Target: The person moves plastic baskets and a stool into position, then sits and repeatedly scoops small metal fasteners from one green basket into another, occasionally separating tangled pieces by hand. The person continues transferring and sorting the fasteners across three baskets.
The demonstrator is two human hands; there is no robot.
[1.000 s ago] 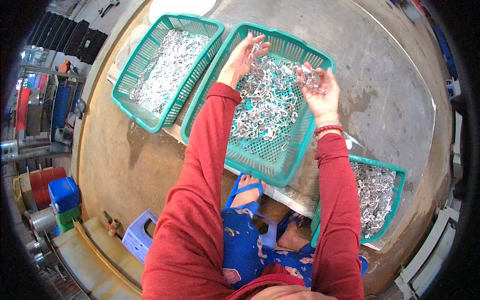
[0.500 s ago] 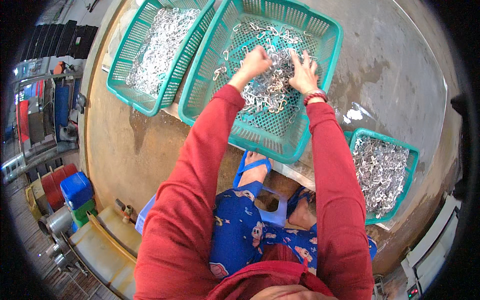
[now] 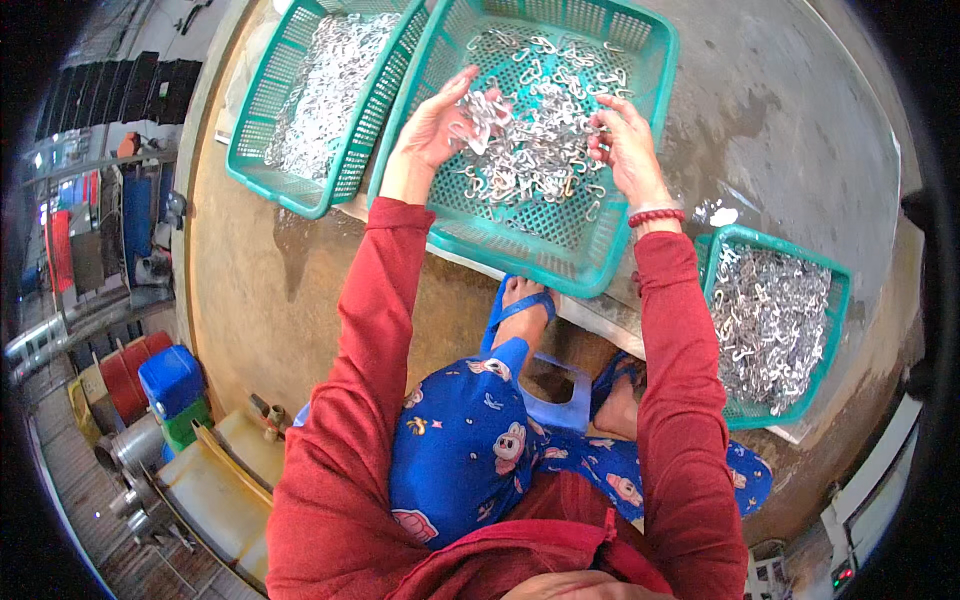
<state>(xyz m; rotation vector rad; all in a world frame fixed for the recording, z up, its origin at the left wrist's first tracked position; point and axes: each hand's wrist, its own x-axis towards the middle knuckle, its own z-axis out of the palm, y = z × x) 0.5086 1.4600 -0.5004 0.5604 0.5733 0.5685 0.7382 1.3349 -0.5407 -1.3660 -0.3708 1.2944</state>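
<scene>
A small clump of silvery S-shaped metal hooks (image 3: 487,115) rests in my left hand (image 3: 432,128), cupped with the thumb raised, over the left side of a large green plastic basket (image 3: 520,255). Inside that basket lies a loose spread of more metal hooks (image 3: 540,160). Above its right side is my right hand (image 3: 628,150), a red beaded bracelet at the wrist. Its fingers are curled inward, and whether a hook is between them cannot be made out.
To the left stands a second green basket (image 3: 245,165) full of bright metal pieces. A smaller green basket (image 3: 838,310), heaped with hooks, sits at the right. Below are my sandalled foot (image 3: 522,318) and a pale blue plastic stool (image 3: 572,405). Blue and green containers (image 3: 170,380) stand at far left.
My left hand has moved left and turned its palm inward, now with hooks in it. My right hand has shifted slightly right and its fingers have curled. The pile between them is spread flatter.
</scene>
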